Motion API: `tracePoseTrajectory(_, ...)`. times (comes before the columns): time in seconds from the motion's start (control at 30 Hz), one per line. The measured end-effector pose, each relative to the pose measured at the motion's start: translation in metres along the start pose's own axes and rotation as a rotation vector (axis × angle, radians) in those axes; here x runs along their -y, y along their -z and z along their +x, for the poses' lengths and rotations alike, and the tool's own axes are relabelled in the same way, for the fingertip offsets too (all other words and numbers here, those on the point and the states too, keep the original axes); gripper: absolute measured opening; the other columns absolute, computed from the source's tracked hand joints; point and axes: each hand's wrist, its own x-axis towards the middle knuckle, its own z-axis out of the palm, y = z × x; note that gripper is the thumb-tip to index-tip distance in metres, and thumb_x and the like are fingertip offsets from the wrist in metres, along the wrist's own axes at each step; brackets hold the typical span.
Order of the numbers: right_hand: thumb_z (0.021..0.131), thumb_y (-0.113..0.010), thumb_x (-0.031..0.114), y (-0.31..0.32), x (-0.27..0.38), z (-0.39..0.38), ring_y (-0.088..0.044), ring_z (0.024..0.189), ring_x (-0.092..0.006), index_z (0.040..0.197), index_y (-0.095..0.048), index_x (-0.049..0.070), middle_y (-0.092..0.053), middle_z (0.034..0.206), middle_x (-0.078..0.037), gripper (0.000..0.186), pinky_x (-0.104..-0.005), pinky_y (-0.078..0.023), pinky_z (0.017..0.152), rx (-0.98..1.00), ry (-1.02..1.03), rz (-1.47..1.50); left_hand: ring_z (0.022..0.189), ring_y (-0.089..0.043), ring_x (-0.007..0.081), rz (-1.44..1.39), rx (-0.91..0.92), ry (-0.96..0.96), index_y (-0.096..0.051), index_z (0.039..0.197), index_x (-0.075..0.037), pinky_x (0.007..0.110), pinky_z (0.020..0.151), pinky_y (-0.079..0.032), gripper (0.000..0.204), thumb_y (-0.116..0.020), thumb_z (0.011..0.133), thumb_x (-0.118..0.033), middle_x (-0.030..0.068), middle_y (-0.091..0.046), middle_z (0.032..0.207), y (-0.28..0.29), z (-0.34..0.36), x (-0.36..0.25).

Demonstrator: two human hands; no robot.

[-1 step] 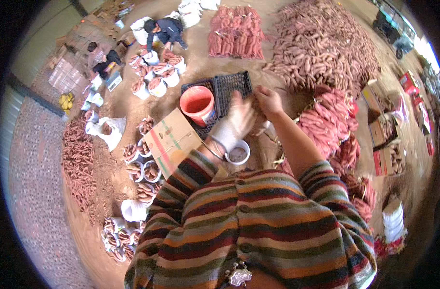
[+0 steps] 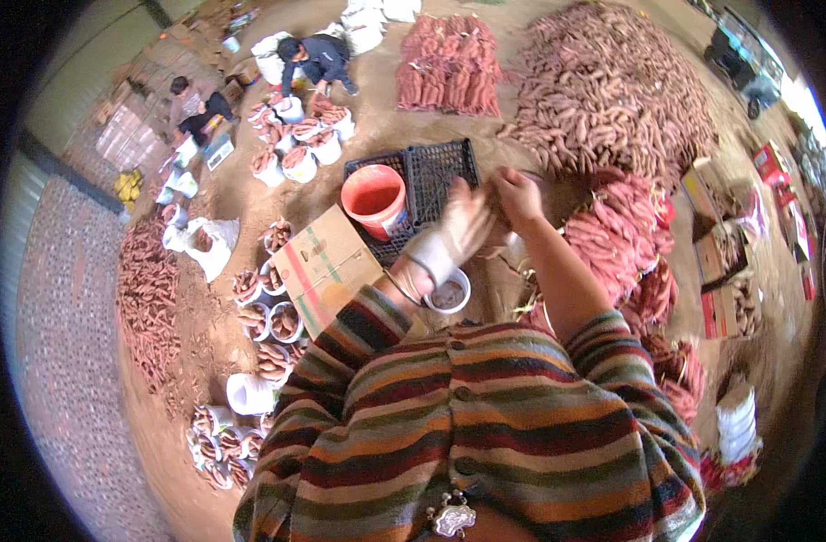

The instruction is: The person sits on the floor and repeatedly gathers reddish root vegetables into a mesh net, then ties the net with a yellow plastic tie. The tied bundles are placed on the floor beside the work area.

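Both hands are in front of my chest, close together. My left hand has a pale covering over the palm and wrist, with a dark band at the wrist. Its fingers look stretched out toward the right hand, slightly smeared by motion. My bare right hand is closed beside the left fingertips; what it grips, if anything, is too small or hidden. Under the hands are a black plastic crate, a red-orange bucket standing on crate mesh, and a small white bucket with greyish contents.
A flattened cardboard box lies to the left, near white buckets of sweet potatoes. Red net bags of sweet potatoes lie right, before a large heap. Two people work at the far left. Open cartons line the right.
The view has shifted slightly, so the surroundings sit a little lower. Both hands have stayed close together, with the right hand still closed.
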Motion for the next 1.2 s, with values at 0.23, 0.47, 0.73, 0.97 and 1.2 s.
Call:
tracePoseTrajectory(0.23,0.093,-0.061,0.019,0.058,-0.006,0.050,-0.056,0.085,-0.0087,0.109,-0.065,0.002,-0.064,0.095,0.002,0.024,-0.0231,-0.044,0.079,-0.223,0.084,0.327,0.124,-0.048,0.0259,1.418,-0.809,-0.461,-0.033,0.142,-0.003,0.040,0.104,-0.041,0.052,-0.049,0.097,-0.023,0.0141,-0.045,0.140,-0.021,-0.068,0.023)
tracePoseTrajectory(0.47,0.093,-0.062,0.023,0.101,0.033,0.057,-0.054,0.090,-0.0080,0.112,-0.062,0.004,-0.062,0.100,0.002,0.027,-0.0235,-0.043,0.082,-0.154,0.002,0.376,0.139,-0.027,0.0243,2.065,-0.882,-0.736,-0.019,0.147,0.004,0.041,0.114,-0.019,0.089,-0.073,0.081,-0.024,0.0163,-0.027,0.151,-0.025,-0.065,-0.012)
tracePoseTrajectory(0.73,0.093,-0.062,0.034,0.104,0.034,0.047,-0.059,0.076,-0.0113,0.100,-0.063,0.010,-0.063,0.089,0.000,0.026,-0.0263,-0.047,0.069,0.201,-0.365,0.368,0.103,-0.057,0.0213,2.089,-1.161,-0.244,-0.058,0.116,-0.001,0.035,0.091,-0.045,0.044,-0.074,0.079,-0.018,0.0073,-0.062,0.102,0.011,0.004,-0.046)
tracePoseTrajectory(0.97,0.092,-0.056,0.042,0.295,0.004,0.094,-0.063,0.092,-0.0250,0.115,-0.061,0.000,-0.066,0.106,-0.013,0.049,-0.0380,-0.050,0.082,-0.456,-0.396,-0.374,0.066,-0.060,0.0196,1.473,-1.826,-1.123,-0.064,0.101,-0.008,0.035,0.062,-0.050,0.022,-0.058,0.086,-0.023,0.0072,-0.064,0.084,-0.029,-0.160,-0.127)
tracePoseTrajectory(1.2,0.094,-0.046,0.043,0.190,-0.094,0.107,-0.063,0.098,-0.0301,0.119,-0.059,0.003,-0.062,0.115,-0.016,0.049,-0.0421,-0.052,0.078,-0.528,0.306,-1.129,0.081,-0.067,0.0233,2.804,-2.463,0.166,-0.071,0.084,-0.003,0.038,0.067,-0.051,0.019,-0.057,0.083,-0.017,0.0183,-0.069,0.088,0.052,-0.189,-0.260)
